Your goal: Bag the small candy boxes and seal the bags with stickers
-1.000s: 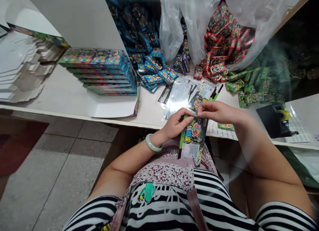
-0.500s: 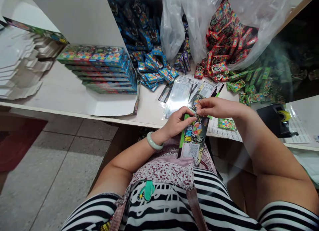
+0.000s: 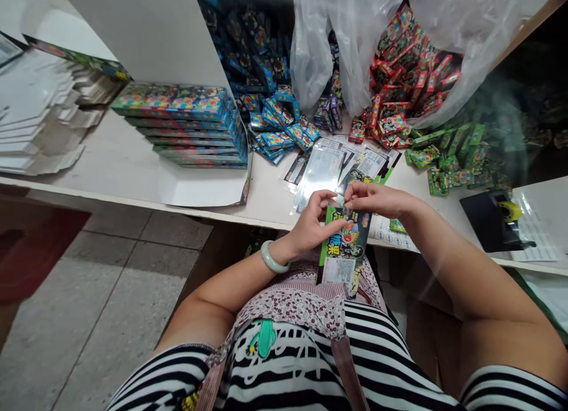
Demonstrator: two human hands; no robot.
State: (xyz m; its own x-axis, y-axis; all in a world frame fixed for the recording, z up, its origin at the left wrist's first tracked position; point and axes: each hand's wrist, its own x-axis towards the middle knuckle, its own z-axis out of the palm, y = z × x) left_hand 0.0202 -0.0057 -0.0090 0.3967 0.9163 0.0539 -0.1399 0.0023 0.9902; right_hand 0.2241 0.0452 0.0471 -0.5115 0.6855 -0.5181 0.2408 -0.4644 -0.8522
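Head view: I see the left hand (image 3: 309,226) grasping the printed packet (image 3: 341,269) over the apron (image 3: 293,304); the grip of the right hand (image 3: 377,199) I cannot tell. Stacked boxes (image 3: 173,100) look finished, the packet seems unfinished.

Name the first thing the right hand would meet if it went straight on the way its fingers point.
Probably the left hand: the right hand points across at its fingertips, by the top of the black packet. Depth is unclear, so they may already touch.
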